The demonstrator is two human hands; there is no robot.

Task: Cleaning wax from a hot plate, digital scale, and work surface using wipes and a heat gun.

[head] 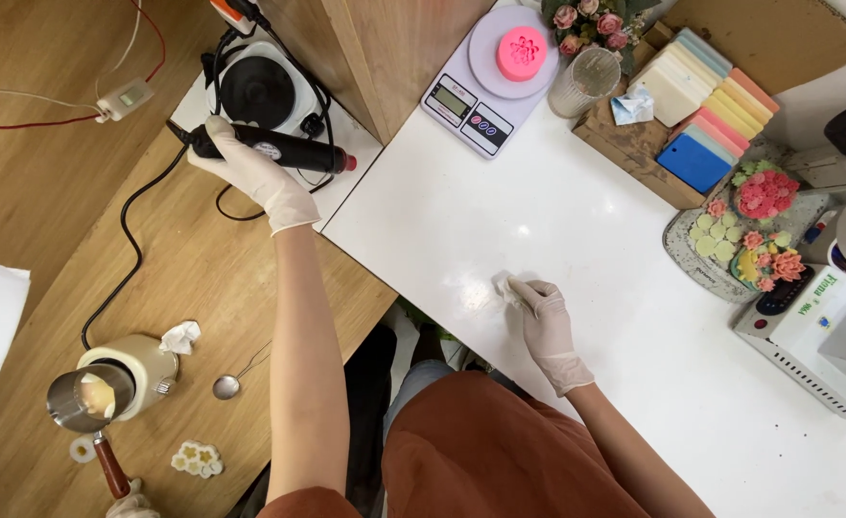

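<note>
Lower left of frame: a metal pot with a wooden handle holds pale, apparently waxy contents beside a cream jug. Upper centre: a pink flower mould sits on the kitchen scale. The gloved left hand, arm extended to upper left, wraps its fingers around a black heat gun. The gloved right hand pinches a crumpled white tissue against the white table.
</note>
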